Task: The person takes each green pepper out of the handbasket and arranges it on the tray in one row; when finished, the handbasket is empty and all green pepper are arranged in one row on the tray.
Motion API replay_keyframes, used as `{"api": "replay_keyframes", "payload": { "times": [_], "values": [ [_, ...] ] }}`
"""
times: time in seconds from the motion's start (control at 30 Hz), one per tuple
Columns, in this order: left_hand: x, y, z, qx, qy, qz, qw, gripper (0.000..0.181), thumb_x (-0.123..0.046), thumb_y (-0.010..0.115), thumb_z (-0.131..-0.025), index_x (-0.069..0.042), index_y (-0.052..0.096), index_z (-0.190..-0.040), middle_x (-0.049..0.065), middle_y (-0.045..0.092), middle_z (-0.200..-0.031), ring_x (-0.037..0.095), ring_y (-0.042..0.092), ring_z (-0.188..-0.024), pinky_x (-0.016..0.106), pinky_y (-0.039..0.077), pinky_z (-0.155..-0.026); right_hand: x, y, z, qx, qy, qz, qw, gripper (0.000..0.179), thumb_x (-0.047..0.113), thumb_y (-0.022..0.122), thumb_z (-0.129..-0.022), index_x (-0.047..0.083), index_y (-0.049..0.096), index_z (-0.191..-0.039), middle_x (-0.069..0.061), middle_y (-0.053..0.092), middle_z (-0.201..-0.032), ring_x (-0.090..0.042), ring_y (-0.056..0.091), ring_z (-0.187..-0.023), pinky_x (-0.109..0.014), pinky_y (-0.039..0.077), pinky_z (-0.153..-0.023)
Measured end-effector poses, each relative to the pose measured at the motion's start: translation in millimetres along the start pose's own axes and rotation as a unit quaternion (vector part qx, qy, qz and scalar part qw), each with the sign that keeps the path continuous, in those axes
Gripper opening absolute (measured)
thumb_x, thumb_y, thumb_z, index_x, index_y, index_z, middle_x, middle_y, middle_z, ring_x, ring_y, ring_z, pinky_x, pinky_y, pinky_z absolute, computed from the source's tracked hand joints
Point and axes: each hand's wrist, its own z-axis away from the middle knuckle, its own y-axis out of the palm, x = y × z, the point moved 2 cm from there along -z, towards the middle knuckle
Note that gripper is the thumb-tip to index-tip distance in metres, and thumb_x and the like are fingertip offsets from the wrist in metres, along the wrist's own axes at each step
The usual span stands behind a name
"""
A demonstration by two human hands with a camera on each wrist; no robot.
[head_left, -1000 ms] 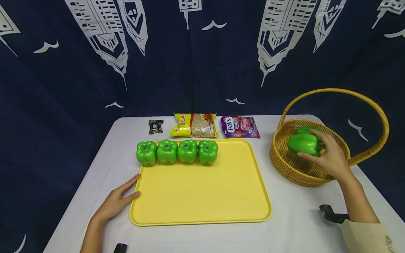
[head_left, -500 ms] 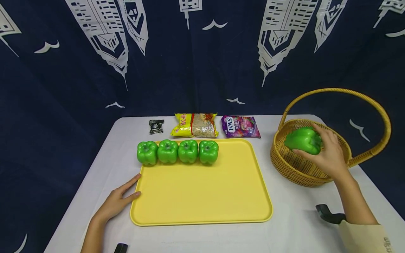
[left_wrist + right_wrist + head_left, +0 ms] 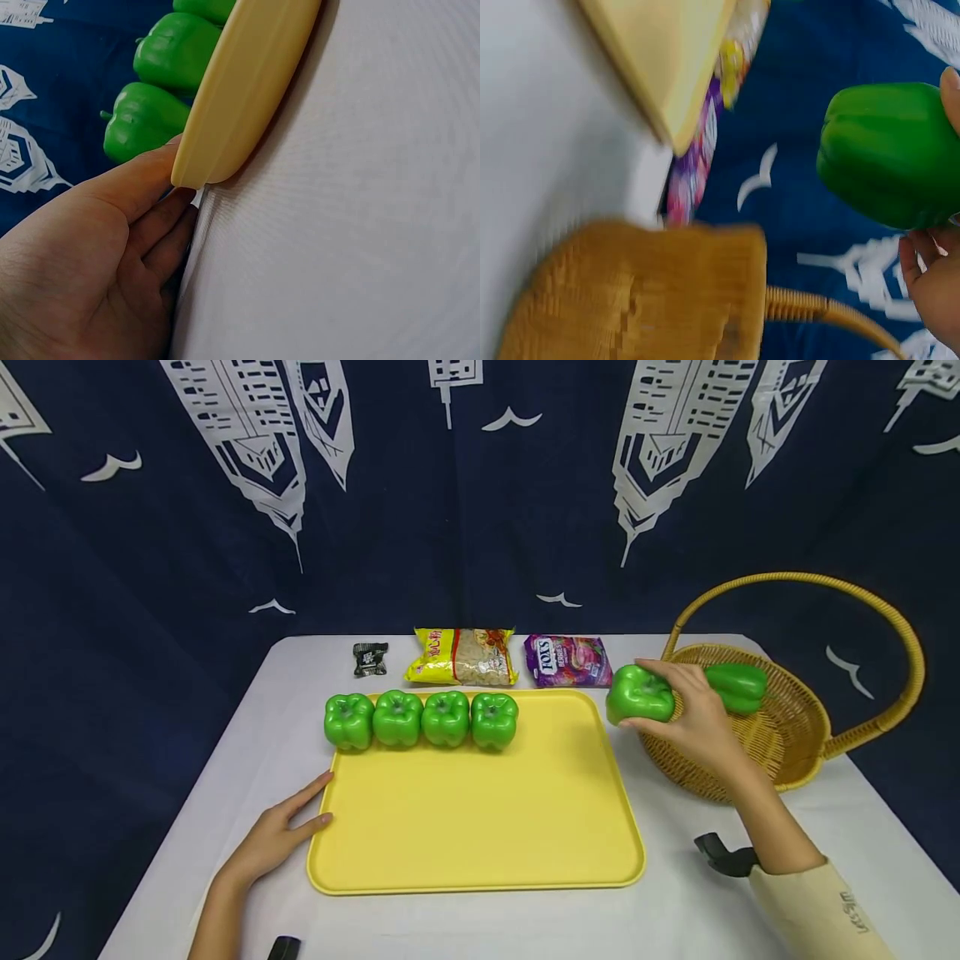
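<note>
My right hand grips a green bell pepper between thumb and fingers, raised over the gap between the wicker basket and the yellow tray. In the right wrist view that bell pepper hangs above the basket's level. Another green bell pepper lies in the basket, partly behind my hand. Along the tray's far edge, several green bell peppers stand in a row from the left corner. My left hand touches the tray's left rim with extended fingers and thumb; the left wrist view shows them at the rim.
Behind the tray lie a small black packet, a yellow bag and a purple FOX'S bag. The basket's tall handle arches over it on the right. A dark blue printed cloth hangs behind the white table.
My right hand has lifted the bell pepper out of the basket and moved it left toward the tray, uncovering the other pepper in the basket. My left hand stays at the rim.
</note>
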Motion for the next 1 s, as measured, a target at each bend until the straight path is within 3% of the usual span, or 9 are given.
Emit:
{"api": "replay_keyframes", "payload": {
  "times": [0.1,0.3,0.53,0.7,1.0],
  "values": [
    [-0.6,-0.9,0.3,-0.002,0.005,0.002,1.0,0.061,-0.043,0.061,-0.086,-0.027,0.039,-0.141,0.004,0.035,-0.145,0.035,0.026,-0.134,0.058,0.023,-0.104,7.2,21.4,-4.9,0.026,-0.014,-0.001,0.9996,0.079,0.022,0.087,-0.062,0.008,0.05,-0.13,-0.014,0.052,-0.125,-0.026,0.042,-0.104,-0.046,0.042,-0.08],
    [-2.6,-1.2,-0.7,0.001,0.01,0.008,0.9999,0.061,-0.042,0.061,-0.087,-0.025,0.039,-0.141,0.004,0.035,-0.145,0.035,0.026,-0.134,0.058,0.023,-0.105,18.4,58.8,-9.0,0.067,-0.018,-0.009,0.9976,0.08,0.029,0.086,-0.062,0.005,0.048,-0.129,-0.014,0.052,-0.121,-0.028,0.042,-0.107,-0.052,0.043,-0.087],
    [-1.9,-1.3,-1.2,-0.001,0.011,-0.005,0.9999,0.062,-0.042,0.061,-0.087,-0.024,0.039,-0.142,0.004,0.035,-0.145,0.035,0.027,-0.133,0.057,0.024,-0.104,16.9,91.7,-7.8,0.118,-0.024,-0.011,0.9926,0.083,0.03,0.086,-0.061,0.001,0.046,-0.128,-0.015,0.05,-0.123,-0.03,0.044,-0.111,-0.049,0.04,-0.094],
    [-2.0,-1.3,-0.1,0.002,0.003,0.006,1.0,0.062,-0.042,0.061,-0.087,-0.024,0.039,-0.142,0.004,0.035,-0.146,0.036,0.025,-0.134,0.058,0.023,-0.105,16.7,104.5,-7.9,0.155,-0.015,-0.018,0.9876,0.083,0.028,0.086,-0.062,-0.002,0.045,-0.127,-0.018,0.049,-0.125,-0.032,0.043,-0.113,-0.048,0.039,-0.097],
    [-3.3,-0.3,1.0,0.004,-0.005,0.014,0.9999,0.063,-0.042,0.061,-0.086,-0.023,0.039,-0.142,0.004,0.034,-0.146,0.035,0.025,-0.134,0.058,0.022,-0.105,26.4,112.8,-13.8,0.166,-0.022,-0.004,0.9858,0.079,0.031,0.084,-0.065,0.0,0.046,-0.128,-0.015,0.051,-0.124,-0.029,0.043,-0.115,-0.045,0.038,-0.099]
  ]
}}
